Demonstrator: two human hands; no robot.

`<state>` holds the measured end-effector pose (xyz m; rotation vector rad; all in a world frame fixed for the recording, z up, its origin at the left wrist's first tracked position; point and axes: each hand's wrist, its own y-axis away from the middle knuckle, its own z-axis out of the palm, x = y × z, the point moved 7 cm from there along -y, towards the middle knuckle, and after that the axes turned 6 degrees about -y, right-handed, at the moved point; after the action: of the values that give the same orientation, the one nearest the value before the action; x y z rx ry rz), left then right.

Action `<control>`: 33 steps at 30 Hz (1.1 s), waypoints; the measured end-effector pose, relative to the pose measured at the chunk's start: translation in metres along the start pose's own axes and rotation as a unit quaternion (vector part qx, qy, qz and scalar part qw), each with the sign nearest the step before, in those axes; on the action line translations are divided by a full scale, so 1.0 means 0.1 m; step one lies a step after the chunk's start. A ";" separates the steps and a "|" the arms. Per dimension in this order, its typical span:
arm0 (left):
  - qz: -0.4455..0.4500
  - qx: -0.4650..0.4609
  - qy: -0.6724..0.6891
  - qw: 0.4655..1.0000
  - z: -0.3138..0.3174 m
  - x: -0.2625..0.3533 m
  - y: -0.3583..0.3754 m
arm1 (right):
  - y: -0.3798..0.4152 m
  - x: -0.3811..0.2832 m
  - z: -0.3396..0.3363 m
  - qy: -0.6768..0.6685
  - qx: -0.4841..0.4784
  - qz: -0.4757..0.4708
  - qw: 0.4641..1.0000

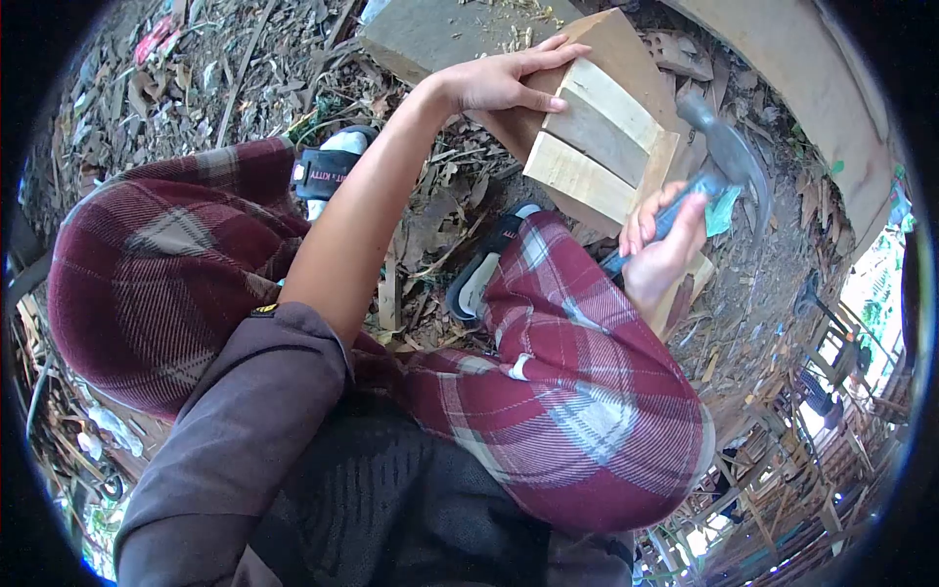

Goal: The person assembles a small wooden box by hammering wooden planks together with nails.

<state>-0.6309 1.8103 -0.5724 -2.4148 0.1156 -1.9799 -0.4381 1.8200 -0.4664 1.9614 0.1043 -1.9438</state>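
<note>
A partly built wooden box [601, 125] of pale slats and brown boards stands tilted in front of me. My left hand [504, 80] grips its upper left edge, the fingers stretched over the brown board and the thumb pressed on a slat. Closed around the blue handle of a claw hammer [736, 157] is my right hand [667, 240], just right of the box's lower end. The hammer's metal head is raised and points away from me, apart from the wood. Part of the handle is hidden by my fingers.
Behind the box lies a grey slab [430, 34] with wood shavings on it. A large pale board [782, 59] leans at the upper right, near a brick [679, 54]. Leaves and wood scraps cover the ground. My sandalled feet [479, 279] flank the space before the box.
</note>
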 end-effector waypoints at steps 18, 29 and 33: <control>-0.031 -0.001 -0.137 0.990 -0.12 0.17 -0.06 | 0.11 0.46 0.02 0.012 -0.074 0.158 0.985; 0.016 0.089 -0.148 0.985 -0.06 0.28 -0.02 | -0.08 0.55 -0.26 -0.205 -0.117 0.235 0.943; 0.020 0.121 -0.190 0.974 -0.01 0.27 0.01 | -0.01 0.10 -0.38 -0.236 -0.111 0.157 0.953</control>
<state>-0.6267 1.8072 -0.5455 -2.5435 -0.0772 -1.3868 -0.4019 1.8306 -0.4777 1.2461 -0.1079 -2.0202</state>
